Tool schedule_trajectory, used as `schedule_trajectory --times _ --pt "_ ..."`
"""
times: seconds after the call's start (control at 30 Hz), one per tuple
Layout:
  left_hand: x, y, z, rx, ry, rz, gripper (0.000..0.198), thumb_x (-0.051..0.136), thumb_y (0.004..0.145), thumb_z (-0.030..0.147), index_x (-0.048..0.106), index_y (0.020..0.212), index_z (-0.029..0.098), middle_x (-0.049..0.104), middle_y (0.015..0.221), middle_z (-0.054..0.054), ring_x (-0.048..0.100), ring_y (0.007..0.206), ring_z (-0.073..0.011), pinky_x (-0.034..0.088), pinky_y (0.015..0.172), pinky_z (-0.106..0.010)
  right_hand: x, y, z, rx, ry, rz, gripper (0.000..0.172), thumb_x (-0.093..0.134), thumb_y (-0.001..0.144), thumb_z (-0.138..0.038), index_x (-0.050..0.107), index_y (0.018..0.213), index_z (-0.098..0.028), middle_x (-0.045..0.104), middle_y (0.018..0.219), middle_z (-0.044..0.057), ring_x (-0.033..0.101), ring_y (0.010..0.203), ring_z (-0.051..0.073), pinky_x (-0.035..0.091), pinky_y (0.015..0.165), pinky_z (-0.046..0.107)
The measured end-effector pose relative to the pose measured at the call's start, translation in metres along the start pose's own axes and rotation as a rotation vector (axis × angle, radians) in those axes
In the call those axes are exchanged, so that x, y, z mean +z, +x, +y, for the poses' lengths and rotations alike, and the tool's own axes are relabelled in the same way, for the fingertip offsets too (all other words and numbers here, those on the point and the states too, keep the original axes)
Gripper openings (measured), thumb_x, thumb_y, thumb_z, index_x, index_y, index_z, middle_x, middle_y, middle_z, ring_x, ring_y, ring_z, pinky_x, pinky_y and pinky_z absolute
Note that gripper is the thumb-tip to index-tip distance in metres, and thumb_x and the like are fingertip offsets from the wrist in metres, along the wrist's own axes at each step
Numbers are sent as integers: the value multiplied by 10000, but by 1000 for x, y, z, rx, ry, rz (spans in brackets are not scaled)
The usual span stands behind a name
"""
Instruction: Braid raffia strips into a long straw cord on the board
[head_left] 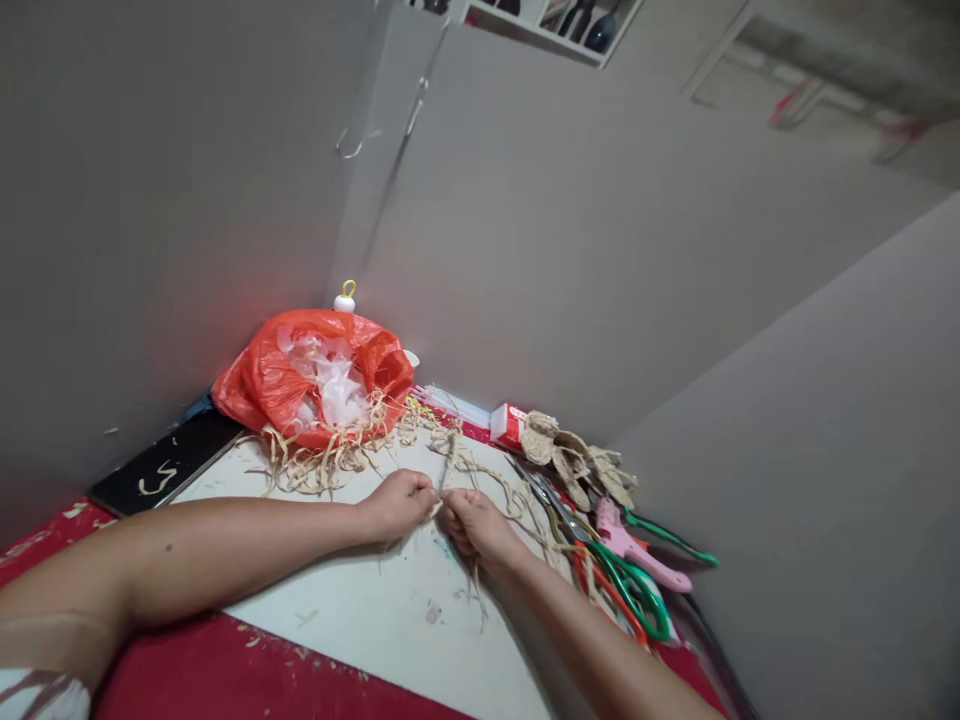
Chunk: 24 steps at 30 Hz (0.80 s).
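My left hand (399,505) and my right hand (480,525) meet above the white board (390,610). Both are closed in a pinch, fingertips nearly touching, on a thin straw-coloured braided raffia cord (451,455). The cord runs away from me, up from between the fingers, and loose ends hang below my right hand. What lies right inside the fingertips is too small to make out. Pale raffia strips (330,465) lie tangled beyond my left hand, and more loose strands (517,500) lie to the right of my right hand.
An orange-red plastic bag (259,375) stands in the back corner. A black flat panel (169,465) lies left. To the right are green-handled scissors (637,595), a pink glue gun (630,545), woven straw pieces (574,460) and a red-white box (508,425). Grey walls (525,250) enclose the red table (247,675).
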<state>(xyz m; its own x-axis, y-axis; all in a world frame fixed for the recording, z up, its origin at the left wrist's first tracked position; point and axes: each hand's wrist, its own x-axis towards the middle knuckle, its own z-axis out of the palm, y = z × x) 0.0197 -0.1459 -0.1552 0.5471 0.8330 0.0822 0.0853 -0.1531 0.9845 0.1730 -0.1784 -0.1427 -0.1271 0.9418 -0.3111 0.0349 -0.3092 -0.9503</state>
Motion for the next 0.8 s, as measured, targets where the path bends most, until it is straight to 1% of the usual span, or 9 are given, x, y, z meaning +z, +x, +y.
schedule_trajectory --times 0.13,0.2,0.23,0.33,0.43,0.5,0.6,0.7,0.8 --pt "-10 1 7 17 25 11 232 461 751 299 423 561 173 381 526 48 351 544 -95 293 545 -223 0 -3 9 -93 126 66 417 557 732 -462 293 524 -215 230 393 -120 155 337 26 96 345 185" --pt "-18 3 15 -2 52 -22 250 479 757 340 445 577 171 368 502 54 330 503 -89 272 506 -221 -4 -5 10 -128 182 86 415 561 725 -480 298 539 -218 220 399 -127 150 334 25 102 344 184" --pt "-22 4 20 -21 67 -37 258 473 769 369 452 601 174 336 478 67 299 465 -85 251 476 -220 -7 -6 11 -141 203 82 408 573 723 -469 307 541 -217 231 400 -126 155 330 24 102 342 184" --pt "-35 1 38 -111 104 -90 300 455 788 456 450 651 189 263 446 94 218 396 -74 209 417 -216 -10 -9 11 -161 241 16 390 596 728 -418 329 534 -209 264 401 -117 168 324 19 90 340 183" --pt "-52 -9 52 -225 143 -135 337 507 758 509 470 665 186 270 452 97 207 387 -63 197 402 -208 -10 -14 12 -144 250 -99 394 592 744 -397 328 525 -204 268 403 -114 164 330 19 81 340 179" --pt "-63 -17 57 -286 185 -155 337 542 740 513 494 685 184 287 457 93 215 388 -62 191 399 -205 -8 -17 12 -121 240 -178 394 593 753 -395 338 525 -200 274 405 -113 159 335 19 85 339 177" --pt "-80 -28 60 -377 245 -200 309 547 744 493 507 692 191 288 446 84 208 382 -69 173 392 -213 -5 -22 11 -87 220 -268 396 592 761 -403 357 520 -196 274 394 -112 158 332 20 90 332 177" --pt "-92 -37 67 -423 328 -267 274 532 757 459 499 668 202 305 440 70 228 379 -83 183 393 -226 -3 -25 8 -60 210 -315 411 584 768 -414 358 502 -195 269 374 -111 158 327 21 86 327 176" --pt "-98 -39 86 -376 463 -306 272 543 757 423 473 621 198 361 488 47 291 420 -89 221 425 -230 -2 -25 7 -48 223 -323 416 574 768 -425 348 502 -199 253 369 -116 141 328 21 72 324 173"
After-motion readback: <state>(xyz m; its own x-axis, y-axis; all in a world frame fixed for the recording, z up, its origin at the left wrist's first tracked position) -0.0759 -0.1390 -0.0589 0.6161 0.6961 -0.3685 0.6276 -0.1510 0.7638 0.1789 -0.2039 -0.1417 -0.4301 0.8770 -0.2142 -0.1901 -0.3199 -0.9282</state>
